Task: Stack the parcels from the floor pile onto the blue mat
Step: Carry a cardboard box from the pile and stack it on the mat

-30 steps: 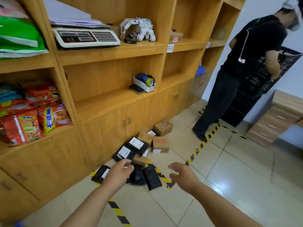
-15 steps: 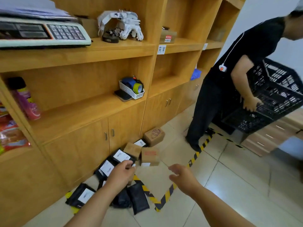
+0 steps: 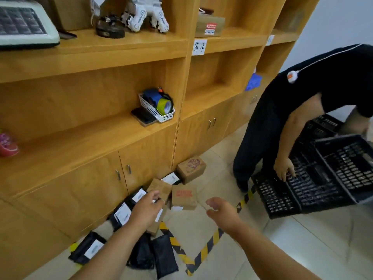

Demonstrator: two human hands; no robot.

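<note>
Along the floor point(image 3: 232, 249) at the cabinet's point(image 3: 70, 199) foot the parcels point(image 3: 161, 199) are lying heaped, seemingly untouched, while the left hand point(image 3: 146, 210) and right hand point(image 3: 224, 212) are both hovering empty with loose fingers, apparently choosing a first pick.

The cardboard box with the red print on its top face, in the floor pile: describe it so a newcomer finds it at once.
Start at the wooden cabinet doors under the shelves; the parcel pile lies on the floor at their foot. The box with the red print sits at the pile's right edge, between the left hand and the right hand. Its neighbours are plain brown boxes or black bags.
</note>
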